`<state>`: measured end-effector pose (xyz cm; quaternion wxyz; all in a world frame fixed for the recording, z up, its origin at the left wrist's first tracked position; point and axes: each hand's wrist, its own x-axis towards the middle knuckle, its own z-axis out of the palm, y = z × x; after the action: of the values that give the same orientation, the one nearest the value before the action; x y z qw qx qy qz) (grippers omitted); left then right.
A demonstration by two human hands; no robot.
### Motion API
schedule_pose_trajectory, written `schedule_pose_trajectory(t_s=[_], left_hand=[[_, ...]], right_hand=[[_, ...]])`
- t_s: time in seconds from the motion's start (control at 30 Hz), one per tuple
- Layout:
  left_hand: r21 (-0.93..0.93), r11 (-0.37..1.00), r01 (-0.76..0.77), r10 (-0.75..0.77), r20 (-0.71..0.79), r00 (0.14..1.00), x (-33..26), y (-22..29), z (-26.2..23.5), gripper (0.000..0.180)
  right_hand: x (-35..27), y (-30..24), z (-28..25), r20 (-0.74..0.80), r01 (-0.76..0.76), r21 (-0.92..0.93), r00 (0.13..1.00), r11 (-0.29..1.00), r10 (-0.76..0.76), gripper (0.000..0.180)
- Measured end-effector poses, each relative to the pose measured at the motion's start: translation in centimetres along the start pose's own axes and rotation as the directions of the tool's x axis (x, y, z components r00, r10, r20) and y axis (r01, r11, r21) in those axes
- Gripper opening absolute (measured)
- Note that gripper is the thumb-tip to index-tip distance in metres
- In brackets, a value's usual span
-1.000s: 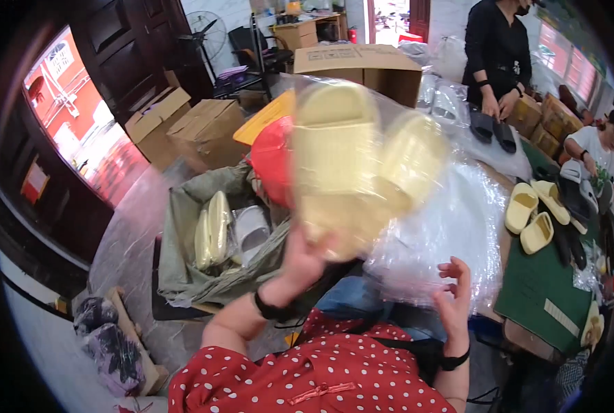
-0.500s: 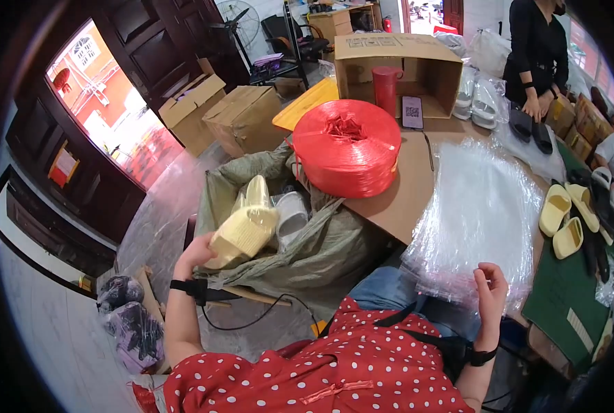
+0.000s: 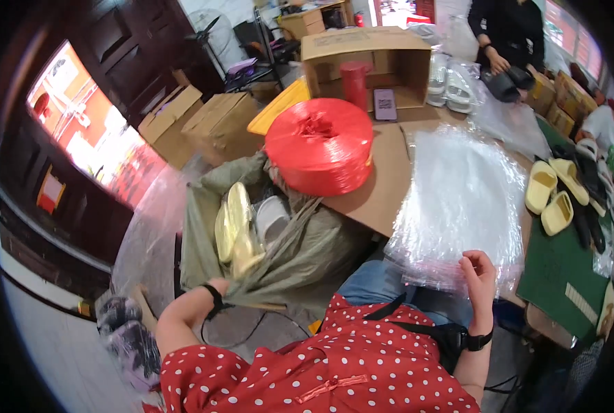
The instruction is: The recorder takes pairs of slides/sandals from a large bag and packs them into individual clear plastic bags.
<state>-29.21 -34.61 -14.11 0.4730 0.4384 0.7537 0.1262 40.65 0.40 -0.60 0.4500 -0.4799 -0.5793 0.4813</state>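
A pair of yellow slippers (image 3: 239,230) in clear wrap lies in the mouth of a green woven sack (image 3: 334,241), beside a pale grey slipper (image 3: 272,219). My left hand (image 3: 217,283) is at the sack's near rim, just below the yellow slippers. Its fingers are blurred and mostly hidden. Over the near edge of a stack of clear plastic bags (image 3: 458,199) is my right hand (image 3: 480,275), fingers loosely curved and thumb apart, gripping nothing visible.
A big roll of red plastic twine (image 3: 319,148) sits on the cardboard-topped table, before an open carton (image 3: 365,43), a red mug (image 3: 354,82) and a phone (image 3: 384,104). Loose yellow slippers (image 3: 557,213) lie on a green mat at right. Behind, another person (image 3: 506,34) handles dark slippers (image 3: 503,84).
The wrapped yellow slippers have left my left hand and dropped into the sack. That hand has moved lower, by the rim. My right hand stays by the bags; the view has swung right.
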Motion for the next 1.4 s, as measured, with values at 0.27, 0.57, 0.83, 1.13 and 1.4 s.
schedule_pose_trajectory(t_s=[0.27,0.57,0.83,1.13,1.4], left_hand=[[0.671,0.734,0.105,-0.23,0.1,0.968,0.3,20.3,-5.8,0.038],[0.583,0.647,-0.492,0.748,-0.361,0.557,-3.0,45.5,8.9,0.044],[0.492,0.175,-0.853,0.957,0.117,0.264,8.7,54.5,18.3,0.052],[0.539,0.093,-0.837,0.945,0.217,0.245,14.7,56.1,22.7,0.058],[0.395,0.087,-0.915,0.928,0.303,0.219,16.3,56.0,21.0,0.056]], right_hand=[[1.5,-0.9,-5.8,-0.264,0.069,-0.183,0.957,0.981,-0.117,0.014],[10.3,5.2,-19.6,-0.784,-0.182,-0.287,0.608,0.94,-0.122,0.058],[16.2,4.4,-22.1,-0.754,-0.444,0.015,0.583,0.896,0.302,0.053],[13.3,-5.0,-17.7,-0.64,0.214,0.539,0.733,0.815,0.231,0.025],[6.5,-14.2,-13.9,-0.522,0.391,0.452,0.845,0.802,-0.118,0.019]])
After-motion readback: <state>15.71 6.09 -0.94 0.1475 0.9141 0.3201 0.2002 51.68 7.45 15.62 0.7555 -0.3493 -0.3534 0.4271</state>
